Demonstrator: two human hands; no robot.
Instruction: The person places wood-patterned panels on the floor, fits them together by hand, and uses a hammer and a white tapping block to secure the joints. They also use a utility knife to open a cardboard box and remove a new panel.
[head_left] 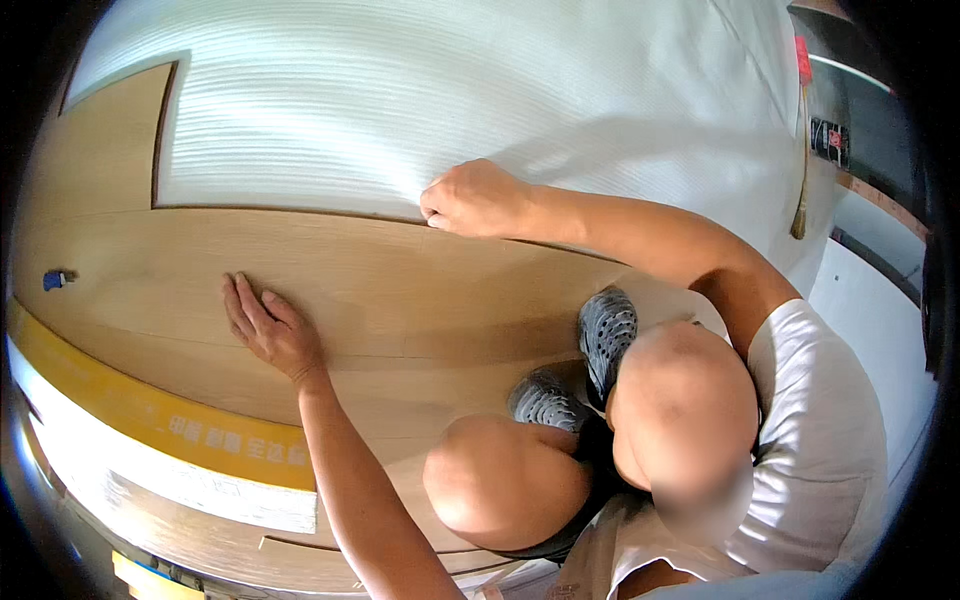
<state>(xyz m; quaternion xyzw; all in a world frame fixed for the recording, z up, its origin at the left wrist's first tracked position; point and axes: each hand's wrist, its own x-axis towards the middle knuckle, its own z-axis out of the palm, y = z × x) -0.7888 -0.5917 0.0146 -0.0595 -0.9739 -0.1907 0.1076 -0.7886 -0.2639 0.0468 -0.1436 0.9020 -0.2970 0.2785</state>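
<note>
Light wood-look floor planks point(400, 275) lie joined in rows beneath me, their long dark edge running across the view. My left hand point(268, 325) rests flat on a plank left of centre, fingers stretched out and holding nothing. At the planks' far edge, my right hand point(477, 200) is closed with its fingers curled down against that edge. Whatever lies inside its fingers is hidden. Beyond the edge spreads a silvery-white foam underlay point(330, 130), ribbed and shiny.
A small blue object point(54, 279) lies on the planks at far left. Below it stands a long yellow-and-white box point(170, 425). My grey clogs point(607, 330) stand on the planks. At right are a red-ended stick point(803, 120), a black packet point(830, 142) and white panels point(870, 310).
</note>
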